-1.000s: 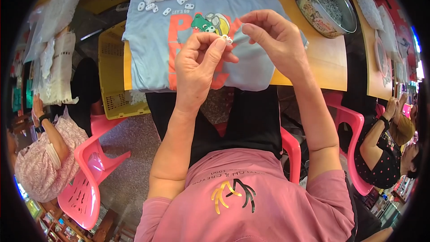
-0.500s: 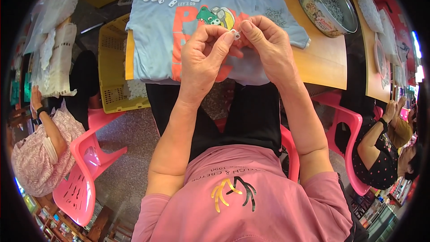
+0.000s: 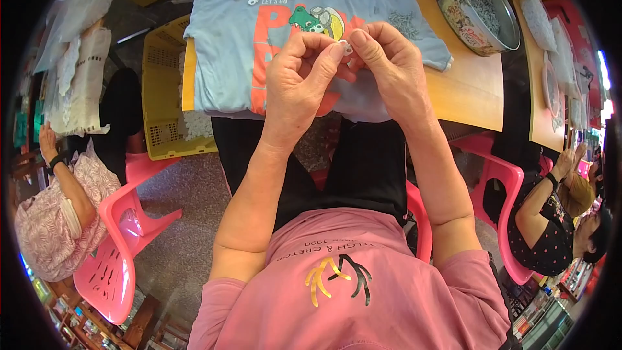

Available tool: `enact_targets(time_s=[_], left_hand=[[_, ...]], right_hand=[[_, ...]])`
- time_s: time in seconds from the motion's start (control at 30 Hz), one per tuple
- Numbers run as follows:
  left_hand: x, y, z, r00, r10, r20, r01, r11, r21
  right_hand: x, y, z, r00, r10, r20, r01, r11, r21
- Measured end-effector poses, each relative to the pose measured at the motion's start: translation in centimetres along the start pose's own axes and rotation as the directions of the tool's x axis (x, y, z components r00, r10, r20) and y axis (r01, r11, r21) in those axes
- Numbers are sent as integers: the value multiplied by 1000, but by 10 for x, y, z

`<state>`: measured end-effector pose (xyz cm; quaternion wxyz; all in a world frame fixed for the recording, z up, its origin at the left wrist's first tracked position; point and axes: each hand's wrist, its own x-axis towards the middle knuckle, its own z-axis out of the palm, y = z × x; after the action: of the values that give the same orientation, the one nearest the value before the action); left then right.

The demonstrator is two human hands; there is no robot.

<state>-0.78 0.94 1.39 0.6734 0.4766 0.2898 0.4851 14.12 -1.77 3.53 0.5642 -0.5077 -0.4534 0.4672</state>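
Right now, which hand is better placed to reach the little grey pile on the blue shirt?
Probably the right hand: it is nearer the grey pile, while the left hand is farther away. Both hands' fingertips meet at a small white piece, though.

White piece (image 3: 348,48); blue shirt (image 3: 223,68); yellow crate (image 3: 166,135)

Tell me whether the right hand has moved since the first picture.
Yes. Judged against the round tin, the right hand has moved left, farther from the tin and nearer to the left hand.
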Motion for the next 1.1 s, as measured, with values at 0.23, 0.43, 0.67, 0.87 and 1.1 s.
enact_targets(time_s=[0.23, 0.43, 0.67, 0.87, 1.1], left_hand=[[-1, 0, 3, 999, 12, -31, -11, 1000, 28], [-3, -4, 3, 998, 33, -58, -33, 999, -6], [-1, -1, 4, 999, 11, -52, -11, 1000, 7], [0, -1, 3, 998, 0, -60, 0, 1000, 8], [0, -1, 1, 1000, 6, -22, -8, 998, -58]], right_hand=[[-3, 6, 8, 976, -190, -102, 155, 947, -280], [-3, 10, 15, 971, -204, -125, 159, 940, -302], [-1, 11, 10, 963, -252, -94, 195, 895, -400], [-2, 8, 14, 968, -233, -95, 174, 893, -414], [0, 0, 1, 988, -154, -16, 137, 916, -377]])
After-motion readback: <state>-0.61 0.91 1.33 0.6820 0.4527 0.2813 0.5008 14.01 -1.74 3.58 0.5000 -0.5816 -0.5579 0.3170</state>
